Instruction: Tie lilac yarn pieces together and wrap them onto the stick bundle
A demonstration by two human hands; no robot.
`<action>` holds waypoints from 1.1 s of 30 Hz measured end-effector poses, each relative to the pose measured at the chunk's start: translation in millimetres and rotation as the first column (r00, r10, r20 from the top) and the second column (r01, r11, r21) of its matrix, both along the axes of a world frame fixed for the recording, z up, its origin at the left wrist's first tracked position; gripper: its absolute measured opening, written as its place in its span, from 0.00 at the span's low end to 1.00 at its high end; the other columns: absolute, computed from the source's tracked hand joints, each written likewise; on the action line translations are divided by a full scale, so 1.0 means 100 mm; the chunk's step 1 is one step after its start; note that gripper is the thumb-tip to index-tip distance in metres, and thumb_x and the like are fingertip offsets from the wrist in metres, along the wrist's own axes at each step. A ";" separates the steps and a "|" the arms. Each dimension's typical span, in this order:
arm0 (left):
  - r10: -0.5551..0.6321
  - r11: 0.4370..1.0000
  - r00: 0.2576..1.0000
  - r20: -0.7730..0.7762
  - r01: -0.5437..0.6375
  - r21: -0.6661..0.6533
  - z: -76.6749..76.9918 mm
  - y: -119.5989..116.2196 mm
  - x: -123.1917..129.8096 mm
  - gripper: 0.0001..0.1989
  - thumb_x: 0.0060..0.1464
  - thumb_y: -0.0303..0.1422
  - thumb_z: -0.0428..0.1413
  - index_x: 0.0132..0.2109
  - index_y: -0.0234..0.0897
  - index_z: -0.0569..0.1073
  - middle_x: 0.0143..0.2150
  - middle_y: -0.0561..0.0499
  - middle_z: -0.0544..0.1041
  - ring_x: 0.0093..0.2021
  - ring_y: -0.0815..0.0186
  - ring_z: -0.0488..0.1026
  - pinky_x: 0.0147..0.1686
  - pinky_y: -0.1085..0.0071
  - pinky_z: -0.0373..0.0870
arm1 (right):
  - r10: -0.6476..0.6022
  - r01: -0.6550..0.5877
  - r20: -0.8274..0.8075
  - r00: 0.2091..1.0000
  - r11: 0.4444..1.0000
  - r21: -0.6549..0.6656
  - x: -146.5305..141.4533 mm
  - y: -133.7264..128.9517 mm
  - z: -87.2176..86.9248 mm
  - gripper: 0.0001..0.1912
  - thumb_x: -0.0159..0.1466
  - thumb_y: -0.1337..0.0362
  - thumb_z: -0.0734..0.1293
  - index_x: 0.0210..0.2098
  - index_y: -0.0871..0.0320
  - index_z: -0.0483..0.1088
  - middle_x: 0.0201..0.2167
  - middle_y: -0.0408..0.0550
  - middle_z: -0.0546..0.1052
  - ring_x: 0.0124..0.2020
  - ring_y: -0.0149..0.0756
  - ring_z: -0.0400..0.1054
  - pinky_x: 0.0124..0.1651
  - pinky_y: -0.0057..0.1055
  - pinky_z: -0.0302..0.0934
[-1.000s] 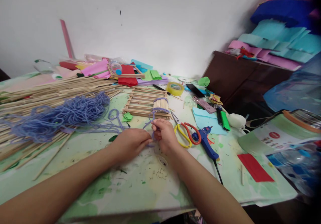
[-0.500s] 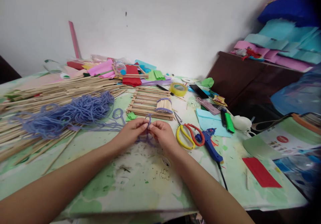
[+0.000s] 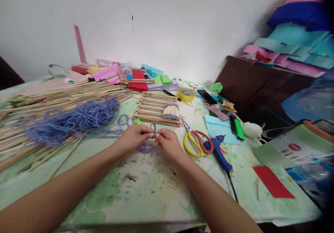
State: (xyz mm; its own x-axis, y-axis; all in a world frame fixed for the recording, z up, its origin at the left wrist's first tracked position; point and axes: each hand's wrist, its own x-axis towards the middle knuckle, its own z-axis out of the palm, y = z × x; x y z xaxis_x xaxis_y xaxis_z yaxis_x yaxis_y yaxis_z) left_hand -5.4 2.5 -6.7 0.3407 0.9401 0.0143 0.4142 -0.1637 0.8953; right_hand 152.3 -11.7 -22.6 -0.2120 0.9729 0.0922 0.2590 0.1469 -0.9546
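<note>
Purple yarn (image 3: 153, 126) is pinched between the fingertips of my left hand (image 3: 135, 136) and my right hand (image 3: 168, 142), which meet above the table. A small loop of it stands up over the fingers, and more strand hangs below them. To the left lies a tangled heap of the same yarn (image 3: 75, 118), with strands trailing toward my left hand. Just beyond my hands is a flat frame of thin sticks (image 3: 150, 106). On its right side sits a small bundle of short sticks (image 3: 171, 111) edged with purple yarn.
Scissors with yellow and red handles (image 3: 194, 144) and a blue glue gun (image 3: 220, 156) lie right of my hands. Long sticks (image 3: 52, 94) spread across the left. Yellow tape (image 3: 185, 94), a phone (image 3: 207, 96) and light blue paper (image 3: 219, 128) lie farther back; red paper (image 3: 273, 182) is at front right.
The yarn at my fingertips now forms a small rounded loop instead of an upright strand. My left fingers have shifted slightly, and the whole view has moved down a little.
</note>
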 end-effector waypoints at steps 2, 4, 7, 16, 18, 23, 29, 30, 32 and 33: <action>-0.017 0.992 0.987 -0.159 0.037 0.122 0.03 -0.01 0.00 0.10 0.49 0.36 0.53 0.30 0.38 0.77 0.31 0.52 0.78 0.34 0.63 0.72 0.35 0.71 0.63 | 0.010 -0.015 0.094 0.996 0.998 0.054 0.00 -0.02 0.01 0.12 0.58 0.69 0.58 0.20 0.59 0.65 0.18 0.42 0.70 0.23 0.28 0.61 0.31 0.25 0.53; 0.010 0.967 0.952 -0.306 0.069 0.245 0.05 -0.03 0.00 0.10 0.51 0.34 0.50 0.30 0.38 0.76 0.30 0.51 0.77 0.34 0.62 0.72 0.35 0.70 0.62 | -0.012 -0.024 0.259 0.966 0.991 0.135 0.01 -0.05 0.06 0.11 0.59 0.70 0.59 0.22 0.59 0.68 0.22 0.44 0.73 0.26 0.30 0.64 0.33 0.25 0.53; 0.067 0.942 0.925 -0.373 0.064 0.328 0.07 -0.05 0.01 0.10 0.52 0.33 0.48 0.31 0.37 0.73 0.30 0.50 0.76 0.34 0.62 0.70 0.33 0.69 0.61 | -0.133 -0.014 0.507 0.852 0.962 0.274 0.03 -0.11 0.15 0.10 0.60 0.67 0.60 0.27 0.58 0.71 0.26 0.47 0.75 0.28 0.33 0.65 0.31 0.27 0.49; 0.258 0.963 0.916 0.306 -0.220 -0.156 0.01 -0.03 0.05 0.11 0.50 0.39 0.54 0.30 0.34 0.69 0.21 0.56 0.67 0.15 0.76 0.52 0.16 0.76 0.47 | -0.108 -0.240 0.646 0.756 0.871 0.427 -0.01 -0.21 0.14 0.12 0.63 0.65 0.58 0.28 0.57 0.70 0.26 0.46 0.73 0.29 0.33 0.64 0.31 0.28 0.48; 0.273 0.941 0.850 0.450 -0.138 -0.310 0.02 -0.06 0.07 0.12 0.48 0.39 0.56 0.29 0.34 0.67 0.19 0.59 0.62 0.14 0.78 0.45 0.15 0.77 0.41 | -0.058 -0.277 0.635 0.771 0.867 0.414 -0.02 -0.23 0.13 0.12 0.62 0.65 0.59 0.26 0.57 0.70 0.25 0.46 0.72 0.29 0.33 0.63 0.32 0.28 0.49; 0.240 0.910 0.820 0.520 -0.003 -0.415 0.01 -0.09 0.11 0.13 0.45 0.38 0.58 0.30 0.36 0.64 0.20 0.60 0.61 0.13 0.80 0.45 0.14 0.79 0.39 | -0.168 0.041 0.248 0.954 0.893 0.447 -0.03 -0.18 0.11 0.10 0.59 0.62 0.63 0.39 0.57 0.70 0.41 0.51 0.72 0.45 0.39 0.63 0.48 0.34 0.55; 0.104 0.976 0.955 0.278 -0.044 -0.212 0.01 -0.08 0.11 0.11 0.46 0.38 0.56 0.28 0.35 0.66 0.19 0.59 0.64 0.15 0.77 0.52 0.15 0.77 0.44 | 0.054 -0.074 -0.153 0.987 0.988 -0.132 -0.07 -0.07 0.02 0.11 0.58 0.65 0.62 0.41 0.59 0.66 0.26 0.42 0.71 0.24 0.28 0.62 0.28 0.25 0.56; 0.095 0.982 0.967 0.236 -0.052 -0.182 0.02 -0.07 0.10 0.11 0.47 0.39 0.56 0.27 0.35 0.67 0.20 0.58 0.66 0.15 0.77 0.53 0.15 0.77 0.45 | 0.054 -0.075 -0.141 0.989 0.986 -0.146 -0.06 -0.05 0.02 0.08 0.58 0.65 0.61 0.37 0.60 0.67 0.21 0.40 0.68 0.21 0.27 0.59 0.26 0.24 0.53; 0.094 0.988 0.981 0.171 -0.071 -0.137 0.02 -0.04 0.06 0.12 0.48 0.40 0.54 0.26 0.36 0.67 0.21 0.58 0.67 0.15 0.76 0.52 0.15 0.76 0.45 | 0.019 -0.022 -0.041 0.999 0.996 -0.091 0.00 -0.02 0.05 0.07 0.58 0.64 0.62 0.28 0.60 0.69 0.17 0.38 0.64 0.18 0.26 0.54 0.24 0.24 0.50; 0.104 0.989 0.982 0.156 -0.086 -0.120 0.01 -0.02 0.03 0.13 0.48 0.41 0.54 0.26 0.36 0.67 0.20 0.57 0.67 0.15 0.76 0.51 0.15 0.75 0.45 | -0.020 0.021 0.038 0.999 0.999 -0.030 0.04 0.00 0.07 0.09 0.58 0.63 0.62 0.25 0.60 0.69 0.16 0.38 0.64 0.19 0.26 0.55 0.25 0.24 0.49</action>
